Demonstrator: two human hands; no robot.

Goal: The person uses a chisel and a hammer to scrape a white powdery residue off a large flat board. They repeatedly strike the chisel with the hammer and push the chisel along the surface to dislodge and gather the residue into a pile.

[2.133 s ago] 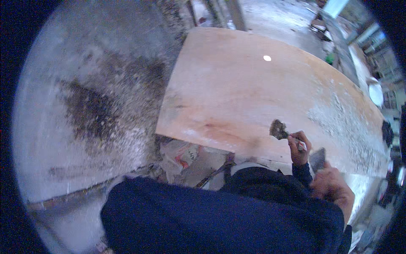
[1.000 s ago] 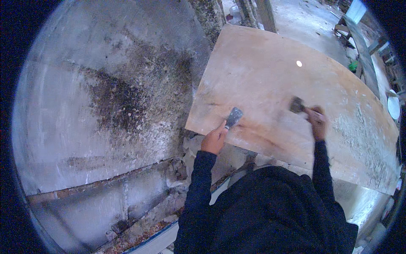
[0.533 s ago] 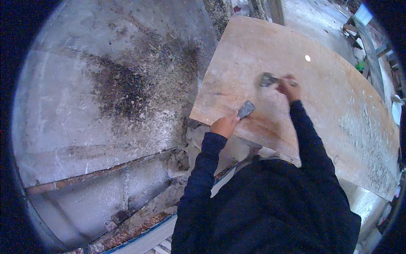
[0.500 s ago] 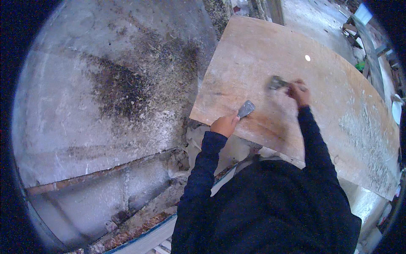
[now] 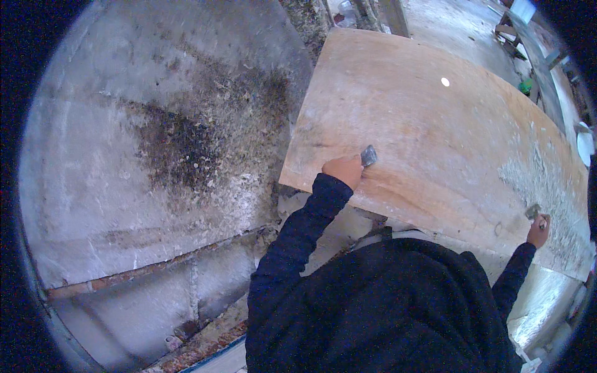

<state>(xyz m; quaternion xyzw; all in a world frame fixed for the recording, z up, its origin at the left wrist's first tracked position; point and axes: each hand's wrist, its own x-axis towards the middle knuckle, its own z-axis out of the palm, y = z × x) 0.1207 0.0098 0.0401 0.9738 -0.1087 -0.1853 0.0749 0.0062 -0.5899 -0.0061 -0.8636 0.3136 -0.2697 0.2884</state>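
I judge the plywood board (image 5: 435, 143) mostly smooth, with crusted residue left at its right end. My left hand (image 5: 343, 169) grips a scraper (image 5: 369, 155) at the board's near-left edge; my right hand (image 5: 538, 230) clenches a small tool (image 5: 532, 212) on that rough patch.

Board (image 5: 435, 143) right of the concrete floor (image 5: 155, 155); both hands on its near edge.

A grey concrete floor (image 5: 124, 155) fills the left side, with a dark, gritty stain (image 5: 180, 146) spread across its middle. Below it, a rusty strip (image 5: 161, 264) runs along a cracked edge — rubble (image 5: 211, 336) lies beneath. At the top edge, blurred debris (image 5: 348, 9) sits beside a pale post (image 5: 393, 15). Far right, a small green object (image 5: 526, 86) and a white round shape (image 5: 584, 144) — possibly a bucket — sit near the rim.
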